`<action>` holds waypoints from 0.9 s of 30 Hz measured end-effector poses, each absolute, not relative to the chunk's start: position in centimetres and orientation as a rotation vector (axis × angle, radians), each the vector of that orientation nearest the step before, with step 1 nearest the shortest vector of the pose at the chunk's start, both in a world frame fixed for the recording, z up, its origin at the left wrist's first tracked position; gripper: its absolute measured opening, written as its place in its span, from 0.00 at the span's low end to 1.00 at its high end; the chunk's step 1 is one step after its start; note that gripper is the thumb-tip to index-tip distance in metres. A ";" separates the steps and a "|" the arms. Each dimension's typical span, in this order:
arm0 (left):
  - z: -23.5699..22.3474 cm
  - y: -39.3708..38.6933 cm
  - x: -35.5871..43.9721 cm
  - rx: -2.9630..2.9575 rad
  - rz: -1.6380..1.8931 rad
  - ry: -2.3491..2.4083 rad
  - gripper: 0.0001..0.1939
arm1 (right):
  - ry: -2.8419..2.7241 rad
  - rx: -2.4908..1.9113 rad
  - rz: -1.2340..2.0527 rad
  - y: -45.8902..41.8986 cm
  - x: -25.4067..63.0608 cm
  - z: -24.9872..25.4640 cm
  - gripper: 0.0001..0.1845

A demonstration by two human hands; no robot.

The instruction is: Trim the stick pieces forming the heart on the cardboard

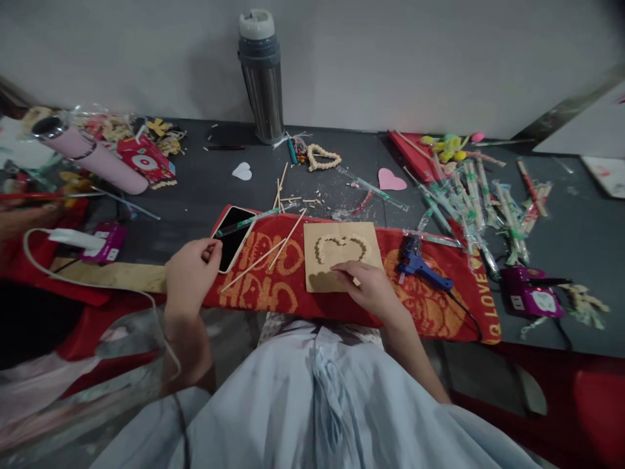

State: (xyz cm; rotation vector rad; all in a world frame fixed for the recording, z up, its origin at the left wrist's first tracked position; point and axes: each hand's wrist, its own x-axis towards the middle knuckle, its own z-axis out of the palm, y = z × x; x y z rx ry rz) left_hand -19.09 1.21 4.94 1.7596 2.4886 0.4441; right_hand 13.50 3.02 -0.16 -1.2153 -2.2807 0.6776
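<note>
My right hand (370,286) is over a square of brown card (319,281), its fingers drawn together near the card's middle. Any small thing between those fingertips is hidden. Above them on the card runs a curved outline of short pale pieces (342,240), shaped like the top of a heart. My left hand (192,272) is raised at the left end of the red towel (258,296), thumb and fingers pinched; what they hold is too small to make out. Beside it lie a phone (236,251), a green-printed plastic wrapper (247,223) and thin wooden sticks (258,262).
A blue glue gun (420,266) lies right of the card, its cord trailing. Further right are several wrapped stick bundles (471,195) and a purple box (532,293). A steel flask (263,85) stands against the wall. Left are a pink bottle (92,156) and another person's hand (22,221).
</note>
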 end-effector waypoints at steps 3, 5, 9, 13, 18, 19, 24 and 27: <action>5.7 1.2 -20.2 1.761 0.332 2.601 0.16 | -2.283 -1.219 0.682 3.0 13.5 -0.1 0.11; 6.3 1.3 -20.9 1.759 0.284 2.638 0.15 | -2.284 -1.224 0.682 3.1 13.5 -0.1 0.11; 7.0 1.4 -21.7 1.739 0.149 2.636 0.15 | -2.285 -1.231 0.677 3.1 13.5 0.0 0.11; 7.0 2.1 -22.6 1.710 -0.027 2.632 0.15 | -2.283 -1.240 0.695 3.0 13.6 0.1 0.12; 6.7 5.1 -25.7 1.744 -0.036 2.685 0.18 | -2.294 -1.253 0.696 2.9 13.7 0.2 0.11; 6.8 5.9 -26.6 1.751 -0.028 2.728 0.20 | -2.296 -1.248 0.696 2.9 13.7 0.2 0.11; 7.2 10.1 -30.1 1.675 -0.130 2.832 0.22 | -2.311 -1.220 0.693 2.9 13.7 0.4 0.11; 7.5 11.9 -31.3 1.641 -0.232 2.855 0.21 | -2.313 -1.228 0.686 2.9 13.6 0.6 0.11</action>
